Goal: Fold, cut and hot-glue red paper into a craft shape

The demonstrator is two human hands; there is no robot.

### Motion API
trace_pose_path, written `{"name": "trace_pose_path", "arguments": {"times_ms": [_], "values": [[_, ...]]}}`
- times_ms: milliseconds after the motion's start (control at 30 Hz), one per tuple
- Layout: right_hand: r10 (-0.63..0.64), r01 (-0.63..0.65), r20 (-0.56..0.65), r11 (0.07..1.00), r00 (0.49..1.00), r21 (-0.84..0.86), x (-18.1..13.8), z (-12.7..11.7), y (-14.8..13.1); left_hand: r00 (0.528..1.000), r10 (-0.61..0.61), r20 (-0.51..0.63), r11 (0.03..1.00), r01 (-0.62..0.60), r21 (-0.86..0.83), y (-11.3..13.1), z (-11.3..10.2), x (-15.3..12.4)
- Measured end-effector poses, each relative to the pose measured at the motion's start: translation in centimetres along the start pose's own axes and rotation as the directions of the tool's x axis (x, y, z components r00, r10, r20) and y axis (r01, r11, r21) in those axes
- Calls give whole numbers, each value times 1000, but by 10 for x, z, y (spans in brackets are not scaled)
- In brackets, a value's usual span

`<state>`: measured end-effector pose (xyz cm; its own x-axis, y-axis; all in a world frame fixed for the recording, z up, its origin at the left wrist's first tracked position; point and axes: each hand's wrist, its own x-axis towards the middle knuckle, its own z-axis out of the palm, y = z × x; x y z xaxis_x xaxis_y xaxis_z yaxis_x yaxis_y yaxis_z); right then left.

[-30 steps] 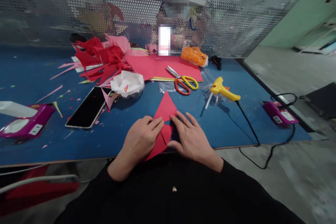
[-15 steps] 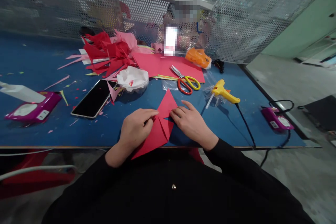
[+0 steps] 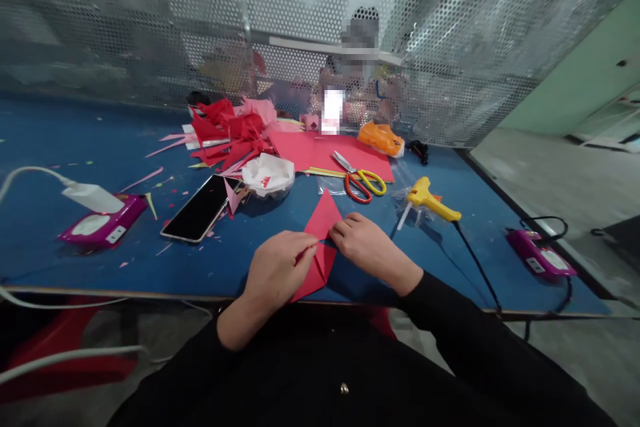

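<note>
A folded sheet of red paper lies at the table's front edge, its pointed tip facing away from me. My left hand covers its left side, with thumb and fingers pinched on a fold there. On the paper's right edge, the curled fingers of my right hand grip near the middle. Crease lines show on the part between my hands. Beyond the tip rest scissors with one red and one yellow handle, and a white paper-lined bowl sits to their left.
A yellow glue gun with a black cord lies right. Left are a phone and a purple power strip; another purple power strip is far right. Red paper scraps, red sheets and an orange packet lie behind.
My left hand has folded the paper's left side inward, so the sheet looks narrower. Both hands are closer together. The whole view has shifted, with the table lower in it.
</note>
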<state>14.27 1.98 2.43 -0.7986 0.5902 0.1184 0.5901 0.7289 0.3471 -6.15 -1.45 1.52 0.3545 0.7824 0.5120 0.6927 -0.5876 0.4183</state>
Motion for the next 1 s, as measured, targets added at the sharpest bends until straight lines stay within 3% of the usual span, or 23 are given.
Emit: {"name": "trace_pose_path", "arguments": {"times_ms": [133, 267, 467, 600, 800, 1000], "values": [[-11, 11, -26, 1000, 1000, -19, 5, 6, -3, 1000, 23, -7, 999, -23, 26, 2, -1, 0], [84, -86, -93, 996, 992, -13, 4, 11, -6, 999, 31, -21, 998, -30, 46, 7, -1, -2], [270, -270, -193, 962, 943, 23, -3, -3, 0, 948, 156, -279, 981, -116, 156, 9, -11, 1], [356, -372, -279, 928, 892, -1, -16, -17, -3, 924, 164, -346, 968, -82, 238, 5, -16, 4], [453, -478, -279, 878, 847, -28, -36, -25, -23, 948, 221, -227, 905, -112, 411, 9, -4, 3], [447, -465, -203, 884, 871, -51, -38, -19, -40, 955, 289, -61, 858, -230, 459, 12, 12, 11]]}}
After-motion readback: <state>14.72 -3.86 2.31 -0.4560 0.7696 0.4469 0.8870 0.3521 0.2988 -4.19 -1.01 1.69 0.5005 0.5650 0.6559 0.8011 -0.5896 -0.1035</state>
